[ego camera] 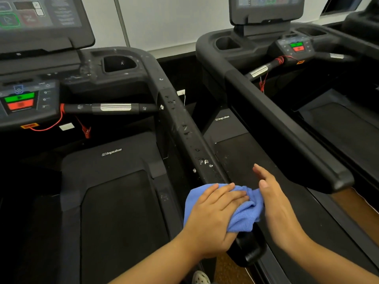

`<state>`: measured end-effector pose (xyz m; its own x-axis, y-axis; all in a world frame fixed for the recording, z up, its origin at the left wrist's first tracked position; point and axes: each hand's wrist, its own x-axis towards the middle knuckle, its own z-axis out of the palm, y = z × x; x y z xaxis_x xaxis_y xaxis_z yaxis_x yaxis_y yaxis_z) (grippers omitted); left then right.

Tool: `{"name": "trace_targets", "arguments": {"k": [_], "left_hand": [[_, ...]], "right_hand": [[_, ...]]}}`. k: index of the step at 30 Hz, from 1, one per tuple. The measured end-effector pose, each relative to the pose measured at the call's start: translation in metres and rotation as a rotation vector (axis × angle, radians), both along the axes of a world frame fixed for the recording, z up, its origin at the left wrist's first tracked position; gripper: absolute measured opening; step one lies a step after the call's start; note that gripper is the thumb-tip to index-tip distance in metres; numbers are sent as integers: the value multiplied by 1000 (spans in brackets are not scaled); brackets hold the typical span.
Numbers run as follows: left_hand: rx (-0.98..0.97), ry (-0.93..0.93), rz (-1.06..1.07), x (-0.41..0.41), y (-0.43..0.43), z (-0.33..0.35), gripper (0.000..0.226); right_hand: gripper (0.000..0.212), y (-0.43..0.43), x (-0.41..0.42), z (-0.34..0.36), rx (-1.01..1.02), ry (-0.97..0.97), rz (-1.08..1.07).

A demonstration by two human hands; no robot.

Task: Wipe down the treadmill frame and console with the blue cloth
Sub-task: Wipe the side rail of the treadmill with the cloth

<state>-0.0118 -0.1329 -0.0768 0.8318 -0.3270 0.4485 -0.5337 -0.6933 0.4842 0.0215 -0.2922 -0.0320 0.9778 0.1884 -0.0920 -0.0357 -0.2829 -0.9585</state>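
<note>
The blue cloth (244, 214) is draped over the near end of the black treadmill's right side rail (180, 124). My left hand (213, 210) lies flat on top of the cloth with its fingers straight, pressing it onto the rail. My right hand (272, 197) is held beside the cloth on its right, fingers straight, its palm touching the cloth's edge. Droplets and foam spots dot the rail above the cloth and the area round the cup holder (119, 63). The console (26, 99) with green and red buttons sits at the left, below a screen (39, 19).
A second treadmill (287, 119) stands close on the right, its side rail running parallel. A red safety cord with a clip (87, 132) hangs under the console. The running belt (121, 222) lies below left. A silver-banded handle bar (114, 107) joins console and rail.
</note>
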Motion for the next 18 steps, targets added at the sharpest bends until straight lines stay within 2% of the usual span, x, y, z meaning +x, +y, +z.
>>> {"name": "trace_targets", "arguments": {"k": [5, 8, 12, 18], "left_hand": [[42, -4, -5, 3, 4, 1, 49], [54, -23, -11, 5, 7, 0, 49], [39, -60, -20, 11, 8, -2, 48], [-1, -125, -78, 23, 17, -7, 41]], "right_hand": [[61, -2, -4, -9, 57, 10, -82], [59, 3, -9, -10, 91, 139, -118], [58, 7, -9, -9, 206, 409, -139], [87, 9, -5, -5, 261, 585, -83]]}}
